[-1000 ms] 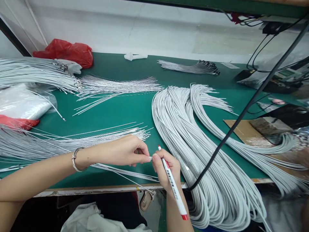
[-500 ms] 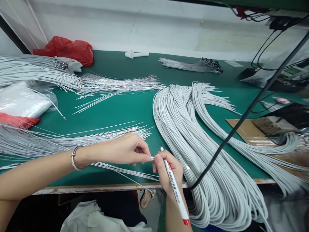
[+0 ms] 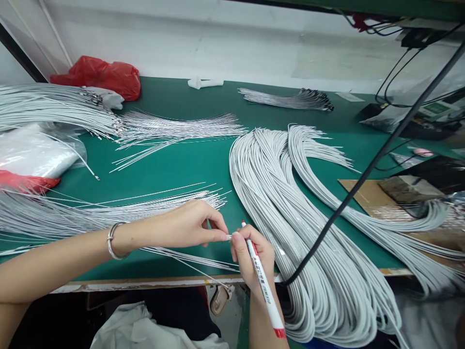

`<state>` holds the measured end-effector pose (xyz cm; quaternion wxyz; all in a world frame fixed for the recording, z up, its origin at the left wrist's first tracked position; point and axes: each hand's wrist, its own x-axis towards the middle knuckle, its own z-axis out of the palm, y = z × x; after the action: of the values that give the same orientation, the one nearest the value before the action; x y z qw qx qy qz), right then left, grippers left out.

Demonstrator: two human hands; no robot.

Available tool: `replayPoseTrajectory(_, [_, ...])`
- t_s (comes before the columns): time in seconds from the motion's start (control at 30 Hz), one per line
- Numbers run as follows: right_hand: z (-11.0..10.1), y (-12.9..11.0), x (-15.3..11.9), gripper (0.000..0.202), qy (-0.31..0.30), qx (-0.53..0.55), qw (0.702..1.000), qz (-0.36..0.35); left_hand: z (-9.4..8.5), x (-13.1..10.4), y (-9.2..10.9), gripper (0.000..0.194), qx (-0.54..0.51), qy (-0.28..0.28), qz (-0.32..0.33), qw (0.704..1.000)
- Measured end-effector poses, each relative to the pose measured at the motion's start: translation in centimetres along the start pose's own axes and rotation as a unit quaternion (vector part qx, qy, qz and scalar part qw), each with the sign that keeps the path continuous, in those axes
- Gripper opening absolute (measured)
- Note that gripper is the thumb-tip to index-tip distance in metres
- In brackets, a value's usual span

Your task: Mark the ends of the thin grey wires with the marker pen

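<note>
My left hand (image 3: 198, 224), with a metal bangle at the wrist, pinches the tips of thin white wires (image 3: 228, 237). My right hand (image 3: 252, 254) meets it there, its thumb and finger closed at the same wire tips. Across that hand lies a white marker pen (image 3: 267, 298) with red ends, held slanting, its red tip up and away from me. Beneath my left forearm spreads a bundle of thin silvery wires (image 3: 138, 209). A few loose white wires (image 3: 192, 253) run under the left hand toward the table's front edge.
Thick coils of grey cable (image 3: 276, 194) hang over the front edge at right. A black cord (image 3: 334, 218) crosses diagonally above them. More wire bundles (image 3: 181, 127) lie behind on the green table (image 3: 174, 172). Red plastic bags (image 3: 100, 77) and cardboard (image 3: 358, 196) flank the sides.
My hands stay almost in place. The left fingers have shifted slightly at the wire tips, and the marker pen remains in my right hand.
</note>
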<state>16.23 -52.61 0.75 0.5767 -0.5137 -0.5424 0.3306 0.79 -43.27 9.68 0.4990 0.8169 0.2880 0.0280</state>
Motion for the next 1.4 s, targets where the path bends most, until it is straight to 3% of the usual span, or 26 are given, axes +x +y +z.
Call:
replayPoseTrajectory(0.13, [0.3,0.0,0.1,0.036,0.016,-0.002,1.000,0.014,0.8,-0.5,0.0,0.016,0.171,0.075,0.112,0.976])
replayPoseTrajectory(0.23, [0.4,0.2,0.0,0.035,0.030,-0.005,0.999,0.020,1.2,-0.8,0.0,0.021,0.215,0.094,0.154,0.960])
replayPoseTrajectory(0.43, [-0.1,0.1,0.0,0.031,-0.022,-0.018,0.999,-0.020,0.4,-0.4,0.2,0.024,0.103,0.015,0.070,0.992])
replayPoseTrajectory(0.6, [0.0,0.1,0.2,0.034,-0.018,-0.016,1.000,-0.012,-0.1,0.0,0.2,0.026,0.022,-0.028,-0.011,0.999])
replayPoseTrajectory(0.73, [0.2,0.3,0.3,0.036,0.006,-0.008,1.000,0.009,0.2,0.0,0.1,0.025,0.067,0.017,0.026,0.997])
replayPoseTrajectory(1.1, [-0.2,0.3,0.4,0.024,0.000,-0.029,0.995,-0.098,0.1,0.0,-0.5,0.035,-0.103,-0.053,-0.033,0.993])
replayPoseTrajectory(1.4, [-0.4,-0.2,0.4,0.029,-0.011,-0.067,0.994,-0.080,0.1,-0.1,-0.7,0.034,-0.045,-0.050,-0.011,0.998])
